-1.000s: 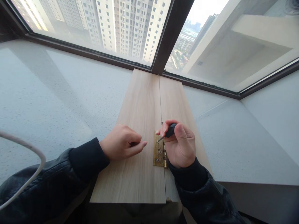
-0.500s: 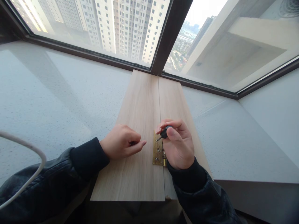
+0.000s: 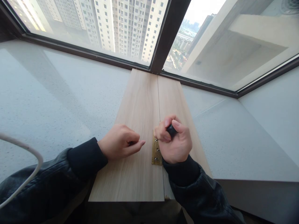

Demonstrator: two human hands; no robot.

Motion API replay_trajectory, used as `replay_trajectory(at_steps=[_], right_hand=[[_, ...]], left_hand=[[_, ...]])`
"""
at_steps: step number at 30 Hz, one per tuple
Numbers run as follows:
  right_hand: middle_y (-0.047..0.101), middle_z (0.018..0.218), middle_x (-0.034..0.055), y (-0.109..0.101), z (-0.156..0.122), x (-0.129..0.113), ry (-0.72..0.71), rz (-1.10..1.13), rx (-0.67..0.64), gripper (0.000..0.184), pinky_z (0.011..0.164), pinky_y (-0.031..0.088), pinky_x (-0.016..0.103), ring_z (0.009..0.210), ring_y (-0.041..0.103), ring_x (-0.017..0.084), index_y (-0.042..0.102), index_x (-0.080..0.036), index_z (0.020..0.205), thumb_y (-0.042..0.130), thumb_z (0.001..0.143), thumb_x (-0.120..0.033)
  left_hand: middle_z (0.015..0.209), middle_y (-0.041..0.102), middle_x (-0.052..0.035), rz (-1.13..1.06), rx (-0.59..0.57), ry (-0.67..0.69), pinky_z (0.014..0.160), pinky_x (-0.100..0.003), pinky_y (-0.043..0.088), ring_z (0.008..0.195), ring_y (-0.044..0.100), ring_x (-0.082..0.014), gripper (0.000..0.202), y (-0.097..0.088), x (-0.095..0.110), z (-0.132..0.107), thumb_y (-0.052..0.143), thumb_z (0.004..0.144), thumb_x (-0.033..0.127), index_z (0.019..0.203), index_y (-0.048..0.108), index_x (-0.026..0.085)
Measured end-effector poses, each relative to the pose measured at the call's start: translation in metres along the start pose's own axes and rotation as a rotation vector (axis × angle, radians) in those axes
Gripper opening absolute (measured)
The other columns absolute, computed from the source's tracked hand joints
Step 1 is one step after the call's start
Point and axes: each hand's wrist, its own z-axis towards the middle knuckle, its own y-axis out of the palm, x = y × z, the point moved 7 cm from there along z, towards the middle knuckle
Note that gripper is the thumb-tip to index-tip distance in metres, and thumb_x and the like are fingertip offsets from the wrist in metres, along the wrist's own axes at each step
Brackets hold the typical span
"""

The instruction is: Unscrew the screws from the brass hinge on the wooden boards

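Screwdriver (image 3: 172,130), black handle locked in right hand's (image 3: 174,144) closed grip, points down at the upper end of brass hinge (image 3: 156,154) bridging the seam of two wooden boards (image 3: 140,102); left hand (image 3: 120,141), grip curled shut, bears down just left of hinge, apparently steadying the board.

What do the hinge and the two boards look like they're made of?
Hinge: metal, likely brass or brass-plated, by its shiny yellow-gold face. Boards: pale wood or wood-look laminate, matte, with fine straight grain; solid or veneer cannot be told.
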Motion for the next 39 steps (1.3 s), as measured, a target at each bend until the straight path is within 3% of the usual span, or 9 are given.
replay_trajectory(at_steps=[4, 9, 13, 16, 21, 25, 31, 35, 39], right_hand=[[0.038, 0.049, -0.0077, 0.002, -0.004, -0.002, 0.005, 0.001, -0.061, 0.006, 0.049, 0.024, 0.025, 0.046, 0.028, 0.009, 0.052, -0.023, 0.074, 0.055, 0.072, -0.027], [0.061, 0.078, -0.0009, -0.010, -0.007, -0.008, -0.080, -0.089, 0.073, 0.003, 0.070, 0.042, 0.032, 0.069, 0.055, 0.012, 0.062, -0.022, 0.073, 0.065, 0.071, -0.021], [0.061, 0.070, -0.0014, -0.011, -0.007, -0.005, -0.069, -0.023, 0.070, 0.007, 0.080, 0.045, 0.036, 0.064, 0.055, 0.011, 0.069, -0.024, 0.079, 0.065, 0.075, -0.027], [0.056, 0.059, -0.0025, -0.009, -0.005, -0.004, -0.077, 0.004, 0.063, 0.013, 0.066, 0.044, 0.031, 0.053, 0.048, 0.009, 0.070, -0.022, 0.077, 0.061, 0.078, -0.031], [0.025, 0.039, -0.0094, -0.002, 0.000, 0.002, 0.049, 0.050, 0.026, 0.027, 0.045, 0.021, 0.023, 0.037, 0.018, 0.005, 0.057, -0.019, 0.059, 0.053, 0.080, -0.037], [0.038, 0.047, -0.0076, 0.001, -0.003, -0.003, 0.047, 0.061, -0.064, 0.015, 0.049, 0.026, 0.025, 0.043, 0.029, 0.007, 0.057, -0.022, 0.073, 0.060, 0.074, -0.037], [0.063, 0.079, 0.0005, -0.016, -0.009, -0.011, -0.099, -0.047, 0.076, 0.004, 0.072, 0.043, 0.033, 0.072, 0.057, 0.014, 0.067, -0.021, 0.074, 0.067, 0.070, -0.023], [0.064, 0.070, 0.0011, -0.013, -0.008, -0.006, -0.095, -0.047, 0.076, 0.012, 0.071, 0.046, 0.035, 0.065, 0.057, 0.013, 0.072, -0.022, 0.082, 0.067, 0.075, -0.030], [0.050, 0.052, -0.0030, -0.007, -0.003, -0.001, -0.067, 0.008, 0.082, 0.024, 0.049, 0.037, 0.025, 0.046, 0.043, 0.007, 0.068, -0.019, 0.071, 0.059, 0.082, -0.038]], left_hand=[[0.047, 0.023, 0.0061, -0.006, -0.013, 0.001, 0.045, -0.023, 0.020, 0.043, 0.022, -0.0051, 0.044, 0.001, 0.001, 0.001, 0.048, 0.086, 0.028, 0.052, 0.023, 0.016], [0.047, 0.023, 0.0062, -0.005, 0.002, 0.018, 0.045, -0.023, 0.020, 0.043, 0.022, -0.0052, 0.043, 0.000, 0.002, 0.001, 0.048, 0.086, 0.028, 0.052, 0.024, 0.016], [0.047, 0.024, 0.0062, -0.006, 0.004, 0.020, 0.045, -0.023, 0.020, 0.043, 0.022, -0.0052, 0.043, 0.000, 0.001, 0.001, 0.049, 0.086, 0.028, 0.052, 0.025, 0.016], [0.047, 0.024, 0.0062, -0.007, -0.006, 0.011, 0.045, -0.023, 0.020, 0.043, 0.022, -0.0051, 0.043, 0.001, 0.001, 0.001, 0.049, 0.086, 0.028, 0.052, 0.025, 0.016], [0.047, 0.023, 0.0060, 0.000, -0.012, -0.008, 0.045, -0.023, 0.020, 0.043, 0.022, -0.0051, 0.044, 0.002, -0.001, -0.001, 0.048, 0.086, 0.030, 0.052, 0.024, 0.016], [0.047, 0.023, 0.0060, 0.004, -0.013, -0.009, 0.045, -0.023, 0.020, 0.043, 0.021, -0.0051, 0.044, 0.002, -0.002, -0.001, 0.048, 0.086, 0.030, 0.052, 0.024, 0.016], [0.047, 0.023, 0.0061, 0.000, -0.002, 0.014, 0.045, -0.023, 0.019, 0.043, 0.021, -0.0051, 0.044, 0.000, 0.001, 0.000, 0.048, 0.086, 0.029, 0.052, 0.024, 0.016], [0.047, 0.023, 0.0061, 0.002, 0.000, 0.021, 0.045, -0.022, 0.019, 0.043, 0.022, -0.0049, 0.044, 0.000, 0.002, 0.000, 0.048, 0.086, 0.029, 0.052, 0.024, 0.016], [0.047, 0.024, 0.0059, 0.005, -0.010, 0.013, 0.045, -0.022, 0.020, 0.043, 0.022, -0.0047, 0.044, 0.001, 0.000, 0.000, 0.048, 0.086, 0.029, 0.052, 0.025, 0.016]])
